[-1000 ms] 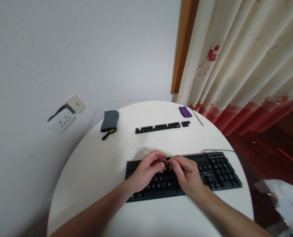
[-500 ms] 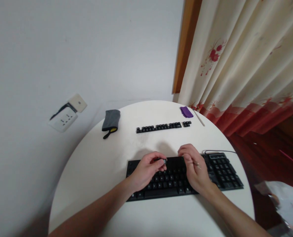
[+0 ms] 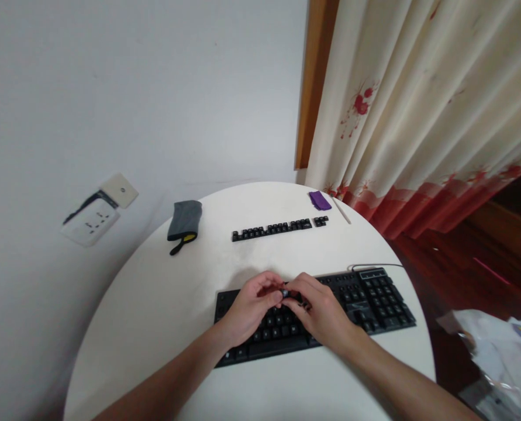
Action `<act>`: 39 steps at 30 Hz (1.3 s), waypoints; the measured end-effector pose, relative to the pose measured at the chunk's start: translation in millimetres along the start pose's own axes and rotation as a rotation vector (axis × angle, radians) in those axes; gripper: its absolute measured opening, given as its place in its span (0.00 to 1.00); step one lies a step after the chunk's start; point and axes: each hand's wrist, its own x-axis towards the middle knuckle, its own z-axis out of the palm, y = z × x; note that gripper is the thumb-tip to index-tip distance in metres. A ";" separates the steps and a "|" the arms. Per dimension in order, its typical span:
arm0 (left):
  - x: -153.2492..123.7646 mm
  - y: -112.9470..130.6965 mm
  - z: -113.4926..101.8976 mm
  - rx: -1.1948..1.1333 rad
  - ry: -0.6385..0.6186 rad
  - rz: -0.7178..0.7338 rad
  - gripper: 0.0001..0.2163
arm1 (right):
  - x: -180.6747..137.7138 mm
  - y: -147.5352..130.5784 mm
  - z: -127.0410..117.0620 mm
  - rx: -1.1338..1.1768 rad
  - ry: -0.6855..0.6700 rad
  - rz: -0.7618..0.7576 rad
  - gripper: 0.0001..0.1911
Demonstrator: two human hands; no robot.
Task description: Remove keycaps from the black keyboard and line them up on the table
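A black keyboard (image 3: pixel 374 298) lies on the round white table (image 3: pixel 164 304) in front of me. My left hand (image 3: pixel 247 310) and my right hand (image 3: pixel 319 313) hover over its upper middle rows, fingertips meeting. Both are pinched on a small dark keycap (image 3: pixel 285 292) between them. A row of removed black keycaps (image 3: pixel 271 229) lies farther back on the table, with a smaller cluster (image 3: pixel 320 221) at its right end.
A grey pouch with a yellow tab (image 3: pixel 182 221) sits at the back left. A purple cloth (image 3: pixel 320 200) and a thin stick (image 3: pixel 341 210) lie at the back right. The keyboard cable (image 3: pixel 374 266) runs right. A curtain (image 3: pixel 418 117) hangs right; a wall socket (image 3: pixel 91 217) is left.
My right hand, which had swung away to the right half a second ago, has come back to meet my left hand over the keyboard's middle. The thin tool it held earlier no longer shows.
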 end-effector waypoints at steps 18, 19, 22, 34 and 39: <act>2.0 3.7 3.9 -0.170 0.000 -0.048 0.10 | 88.9 143.0 -128.2 -0.618 0.121 0.586 0.09; 1.9 3.8 3.8 -0.168 0.001 -0.049 0.10 | 89.9 148.6 -127.6 -0.621 0.095 0.588 0.08; 1.2 4.4 3.2 -0.146 0.000 -0.046 0.10 | 91.4 158.4 -123.6 -0.636 0.037 0.608 0.08; 0.5 6.0 5.6 -0.096 0.003 -0.035 0.10 | 90.8 172.1 -123.4 -0.610 0.043 0.624 0.12; -0.3 5.4 5.1 -0.083 0.007 -0.032 0.09 | 89.6 172.3 -123.1 -0.618 0.064 0.654 0.09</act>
